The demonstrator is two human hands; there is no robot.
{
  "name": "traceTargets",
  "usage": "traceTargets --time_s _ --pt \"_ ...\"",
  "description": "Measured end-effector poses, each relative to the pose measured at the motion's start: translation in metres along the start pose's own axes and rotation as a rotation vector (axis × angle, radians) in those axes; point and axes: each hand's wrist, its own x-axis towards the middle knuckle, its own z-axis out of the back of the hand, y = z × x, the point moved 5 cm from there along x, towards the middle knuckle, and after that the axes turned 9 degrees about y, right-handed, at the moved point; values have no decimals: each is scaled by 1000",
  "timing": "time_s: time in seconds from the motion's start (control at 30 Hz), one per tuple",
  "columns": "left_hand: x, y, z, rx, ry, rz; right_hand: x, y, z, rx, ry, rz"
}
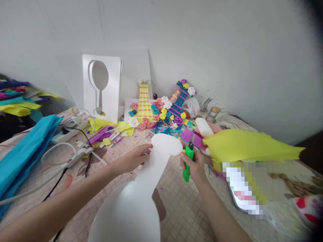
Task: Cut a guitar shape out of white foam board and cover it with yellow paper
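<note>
A large white cut-out shape (153,168), rounded at the bottom with a narrow neck and a bean-shaped top, rises from the near edge over the table. My left hand (137,157) holds the left side of its neck, fingertips partly behind it. In my right hand (195,164) is a green utility knife (188,163), held upright with its blade pointing up. The right fingers are closed around the knife, close to the right edge of the white top.
White boards with a matching cut-out (114,87) lean on the wall. Flower-decorated paper pieces (144,104) stand behind. Power strips (78,156) and blue paper (27,151) lie left; yellow paper (252,144), a glass jar (213,114) and a blurred phone (242,191) are right.
</note>
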Motion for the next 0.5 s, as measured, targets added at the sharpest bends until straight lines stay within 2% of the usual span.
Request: traceTargets --time_s 0.13,0.3,0.43,0.5 --pt "-4 -34 8 313 -174 -70 -8 21 -3 -25 11 67" --pt "-19 -71 -6 467 -125 -210 -18 49 2 38 39 200" --pt "-31 -81 -19 710 -202 -262 -29 61 7 13 26 171" --pt "-33 -80 -24 779 -244 -266 -37 67 8 32 33 216"
